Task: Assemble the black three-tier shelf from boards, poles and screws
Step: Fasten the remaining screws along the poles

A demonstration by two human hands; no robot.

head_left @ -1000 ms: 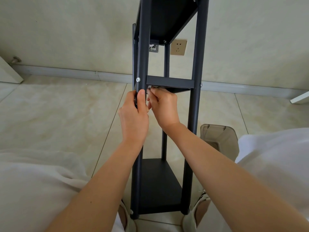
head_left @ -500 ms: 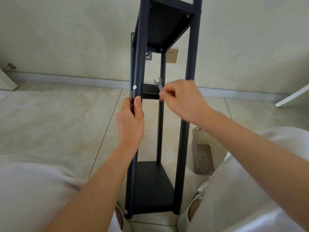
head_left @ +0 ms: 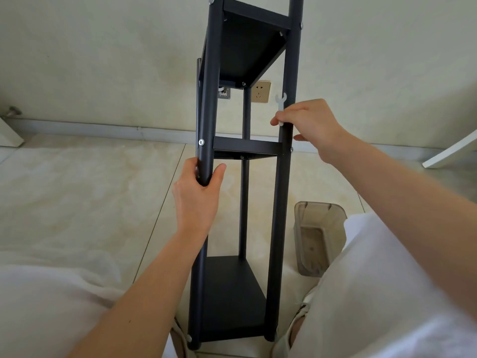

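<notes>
Black shelf (head_left: 240, 151) stood upright at frame centre, three boards on poles, screws visible. Left hand (head_left: 197, 197) gripped front-left pole; right hand (head_left: 307, 122) pinched small wrench (head_left: 280, 103). Likely final tightening left.

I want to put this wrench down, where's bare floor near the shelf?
Bare tiles left of the shelf, between your left hand and the wall. On the right, the plastic bin and your knee crowd the floor.
</notes>
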